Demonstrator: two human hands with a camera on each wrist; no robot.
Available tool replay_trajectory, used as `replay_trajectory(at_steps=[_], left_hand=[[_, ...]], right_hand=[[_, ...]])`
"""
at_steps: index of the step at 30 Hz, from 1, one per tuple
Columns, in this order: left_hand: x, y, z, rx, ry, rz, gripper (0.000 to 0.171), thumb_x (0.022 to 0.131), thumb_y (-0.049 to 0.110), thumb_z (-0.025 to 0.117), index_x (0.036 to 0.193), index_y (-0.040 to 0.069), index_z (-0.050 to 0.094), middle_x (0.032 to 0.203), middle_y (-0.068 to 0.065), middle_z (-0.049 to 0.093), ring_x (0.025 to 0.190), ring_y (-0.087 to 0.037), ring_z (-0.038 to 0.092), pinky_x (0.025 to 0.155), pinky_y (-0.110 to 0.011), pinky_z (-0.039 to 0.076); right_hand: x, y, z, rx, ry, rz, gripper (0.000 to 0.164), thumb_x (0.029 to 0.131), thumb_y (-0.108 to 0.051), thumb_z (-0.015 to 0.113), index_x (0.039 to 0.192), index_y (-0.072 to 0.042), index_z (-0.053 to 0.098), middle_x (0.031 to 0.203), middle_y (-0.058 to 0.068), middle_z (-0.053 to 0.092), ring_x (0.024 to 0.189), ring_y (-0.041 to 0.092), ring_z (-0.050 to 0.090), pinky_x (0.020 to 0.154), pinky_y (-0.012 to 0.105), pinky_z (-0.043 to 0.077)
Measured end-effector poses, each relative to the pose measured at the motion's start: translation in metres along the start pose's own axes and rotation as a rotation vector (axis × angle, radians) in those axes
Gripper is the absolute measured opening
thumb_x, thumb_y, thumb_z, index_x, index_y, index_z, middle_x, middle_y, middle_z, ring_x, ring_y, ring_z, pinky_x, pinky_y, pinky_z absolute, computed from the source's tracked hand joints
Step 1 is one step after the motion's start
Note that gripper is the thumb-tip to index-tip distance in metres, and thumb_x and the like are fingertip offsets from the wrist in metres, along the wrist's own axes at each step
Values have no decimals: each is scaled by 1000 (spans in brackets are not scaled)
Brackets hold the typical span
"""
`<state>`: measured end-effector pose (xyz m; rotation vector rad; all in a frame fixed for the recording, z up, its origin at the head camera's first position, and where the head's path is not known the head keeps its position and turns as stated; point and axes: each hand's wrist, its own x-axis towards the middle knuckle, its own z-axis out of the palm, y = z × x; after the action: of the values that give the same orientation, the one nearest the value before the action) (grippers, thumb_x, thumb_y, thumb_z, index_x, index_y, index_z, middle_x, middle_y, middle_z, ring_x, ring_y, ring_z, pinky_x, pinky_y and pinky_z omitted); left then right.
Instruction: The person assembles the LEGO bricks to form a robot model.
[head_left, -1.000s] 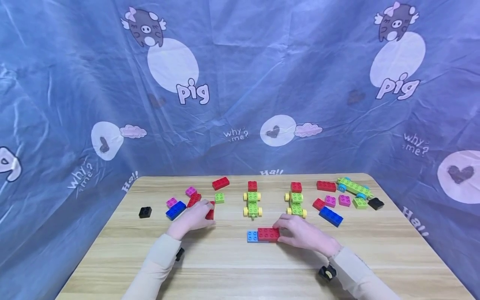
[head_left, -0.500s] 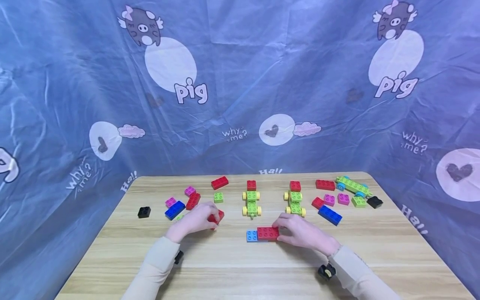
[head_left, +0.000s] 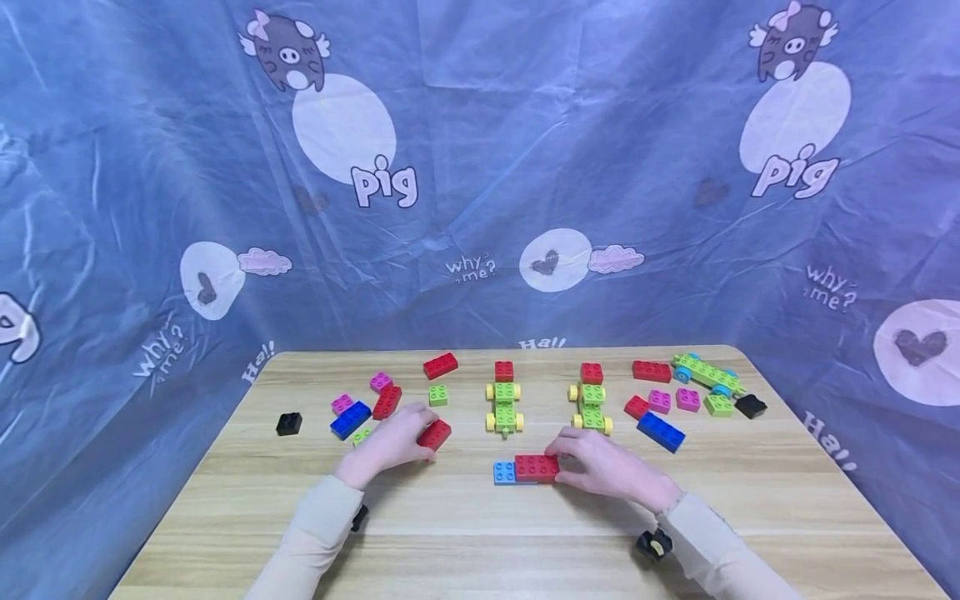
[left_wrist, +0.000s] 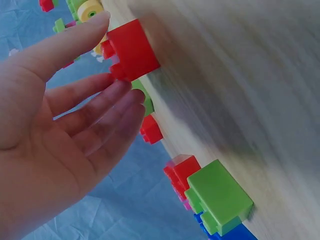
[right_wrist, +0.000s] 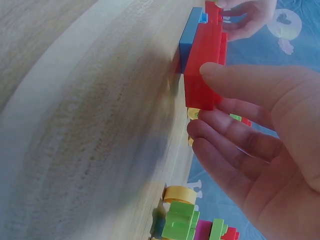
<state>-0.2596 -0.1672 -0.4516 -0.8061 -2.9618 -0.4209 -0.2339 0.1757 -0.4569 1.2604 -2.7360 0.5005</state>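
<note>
In the middle of the table, a red eight-stud brick lies over part of a light blue brick, whose studded left end shows. My right hand pinches the red brick's right end between thumb and fingers, as the right wrist view shows. Farther left, another red brick rests on the table. Around its near end my left hand lies with thumb and fingers spread. In the left wrist view its fingertips touch or nearly touch that brick; the exact contact is unclear.
Two green wheeled bases with yellow wheels stand behind the stack. Left lie a blue brick, a black brick and pink ones. Right are a blue brick, several small bricks and a green car base.
The red brick by my left hand came right from the left group, tilted in the grasp, and now lies flat with the fingers spread wider. My right hand has stayed put on its brick.
</note>
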Motion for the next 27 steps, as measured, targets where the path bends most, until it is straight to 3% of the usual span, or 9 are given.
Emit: replay_trajectory(at_steps=[4,13,19,27], left_hand=[[-1,1,1,18,-19,-10,52,71,24,81,116,5,62,111,-10,63,95,-20,58,81,-36,54],[-2,6,0,16,-36,62,49,75,13,76,122,16,62,106,-5,66,93,-17,61,81,-33,54],[0,6,3,1,-35,95,46,79,16,74,123,13,62,104,-6,67,92,-18,61,80,-33,53],[1,5,6,-27,-6,74,39,77,17,75,111,2,63,105,-10,68,98,-23,64,87,-37,53]], right_hand=[[0,0,0,-1,-1,-2,28,78,-24,74,104,-13,68,95,-3,66,83,7,61,74,19,54],[0,-1,-1,-1,-2,-1,29,78,-23,74,104,-11,67,97,-1,66,84,8,62,75,20,54],[0,-1,0,-1,-4,5,29,78,-24,73,104,-12,67,97,-2,66,85,7,62,75,20,54],[0,-2,0,1,-6,6,29,79,-24,73,104,-12,67,97,-2,66,85,8,62,76,20,54]])
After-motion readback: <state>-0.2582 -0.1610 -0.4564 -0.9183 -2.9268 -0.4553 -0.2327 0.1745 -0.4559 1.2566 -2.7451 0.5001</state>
